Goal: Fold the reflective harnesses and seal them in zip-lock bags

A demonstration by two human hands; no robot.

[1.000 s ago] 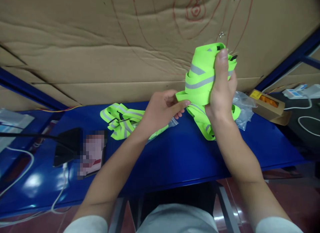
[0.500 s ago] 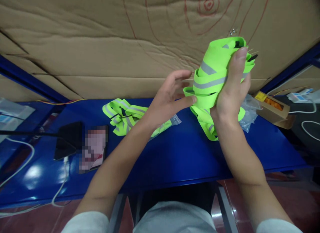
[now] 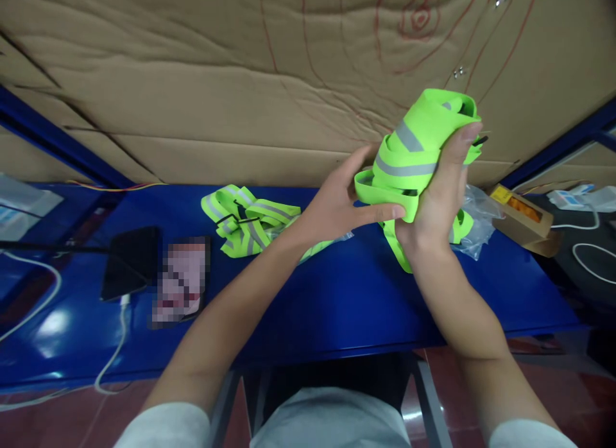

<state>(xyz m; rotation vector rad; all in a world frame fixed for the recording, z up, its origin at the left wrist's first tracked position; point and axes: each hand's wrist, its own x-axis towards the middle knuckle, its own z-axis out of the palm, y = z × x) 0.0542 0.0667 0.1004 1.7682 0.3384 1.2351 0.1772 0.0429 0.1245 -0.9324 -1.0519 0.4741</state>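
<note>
A neon yellow-green reflective vest [image 3: 407, 156] made of elastic straps with grey stripes is wound into a roll above the table. My right hand [image 3: 437, 201] grips it from the right, thumb along its side and the other fingers mostly hidden behind. At its lower left, my left hand [image 3: 337, 201] pinches a loop, with the thumb in front and the fingers behind. Loose strap ends hang below the roll towards the table. To the left lies a second bunch of neon straps [image 3: 250, 217], partly covered by my left forearm.
On the blue table [image 3: 346, 307] a clear plastic bag [image 3: 481, 210] and a small cardboard box [image 3: 522, 220] lie at right. A phone [image 3: 183, 281] and a black device [image 3: 129, 262] with a white cable are at left. A cardboard panel [image 3: 192, 101] rises behind.
My left hand has moved right and closed on the lower end of the roll, its thumb now across the front. The roll sits slightly lower in view, still in my right hand.
</note>
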